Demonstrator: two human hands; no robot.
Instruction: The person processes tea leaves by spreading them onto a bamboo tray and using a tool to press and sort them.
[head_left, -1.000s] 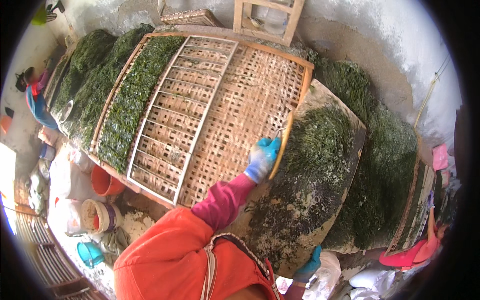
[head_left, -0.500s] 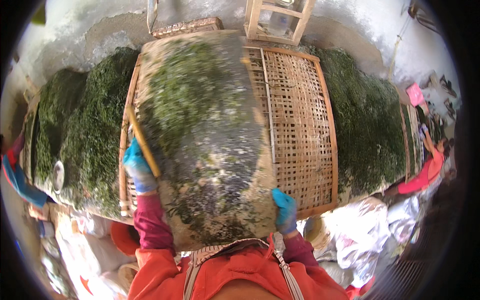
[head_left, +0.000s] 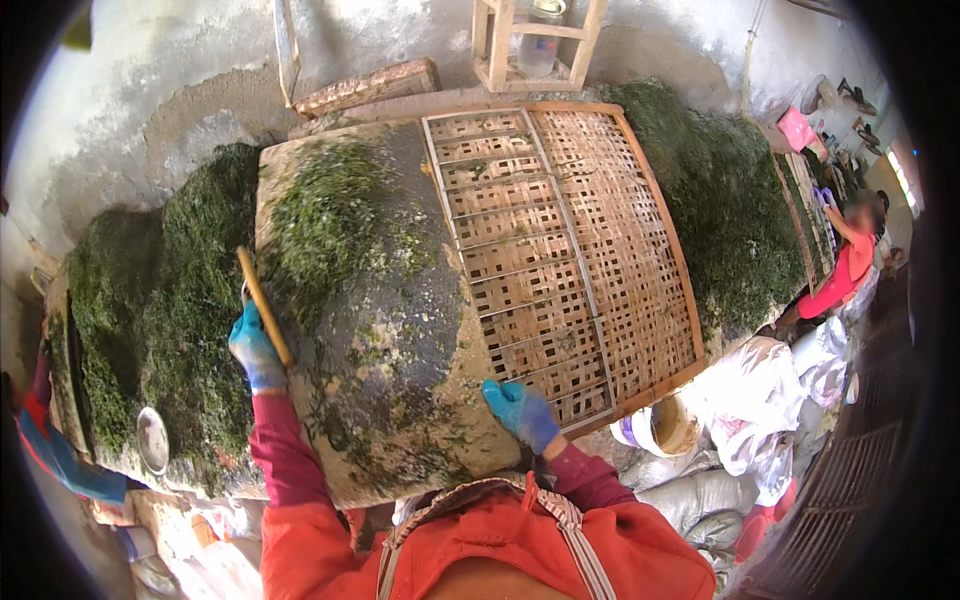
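A tan board (head_left: 465,425) with a grey, wet-looking middle lies before me, strewn with shredded green plant matter (head_left: 330,195), thickest at its far side. In a blue glove, my left hand (head_left: 257,348) is closed on a short yellowish wooden stick (head_left: 265,308) at the board's left edge. Whatever its palm covers is hidden. My right hand (head_left: 520,412), also gloved in blue, has its fingers curled at the board's right edge. Beside that hand, a thin metal frame (head_left: 575,255) with crossbars rests on a woven, wood-rimmed tray (head_left: 635,215).
Green heaps flank me on the left (head_left: 190,330) and right (head_left: 715,200). A metal bowl (head_left: 153,440) sits by the left heap. A bucket (head_left: 672,425) and plastic sacks (head_left: 750,390) stand below right. One person (head_left: 850,255) works at far right, another (head_left: 65,460) at far left.
The board has shifted left over the woven tray, with both hands moving along at its edges. More of the metal frame and the tray's weave now shows.
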